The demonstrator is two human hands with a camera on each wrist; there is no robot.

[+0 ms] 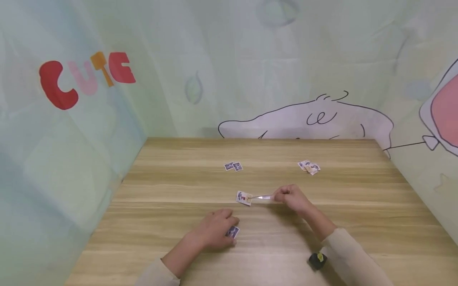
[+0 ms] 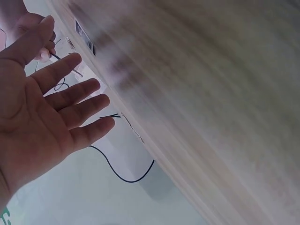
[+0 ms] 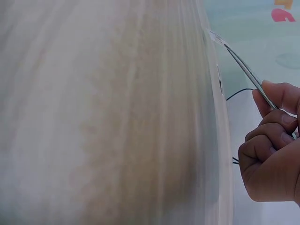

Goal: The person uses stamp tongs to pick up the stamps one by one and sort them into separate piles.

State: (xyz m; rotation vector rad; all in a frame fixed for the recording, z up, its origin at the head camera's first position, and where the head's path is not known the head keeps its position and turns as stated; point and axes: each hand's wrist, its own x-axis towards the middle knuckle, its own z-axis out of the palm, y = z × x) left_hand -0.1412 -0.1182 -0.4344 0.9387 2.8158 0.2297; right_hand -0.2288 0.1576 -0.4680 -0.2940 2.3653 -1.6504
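My right hand [image 1: 293,198] grips a pair of metal tweezers [image 1: 264,197], which also show in the right wrist view [image 3: 248,72]. At the tweezer tips is a small light picture card [image 1: 243,197], above the middle of the wooden table. My left hand [image 1: 214,231] is held low over the near part of the table, its fingers [image 2: 77,110] spread in the left wrist view and nothing in its palm. Between its thumb and index finger a small dark picture card [image 1: 233,231] shows in the head view, partly hidden by the hand.
Two dark cards [image 1: 233,166] overlap farther back on the table [image 1: 171,190]. To the back right lies a small group of light cards [image 1: 309,167]. A small black object with a yellow patch [image 1: 317,261] sits beside the right forearm. Printed cloth [image 1: 171,79] hangs behind the table.
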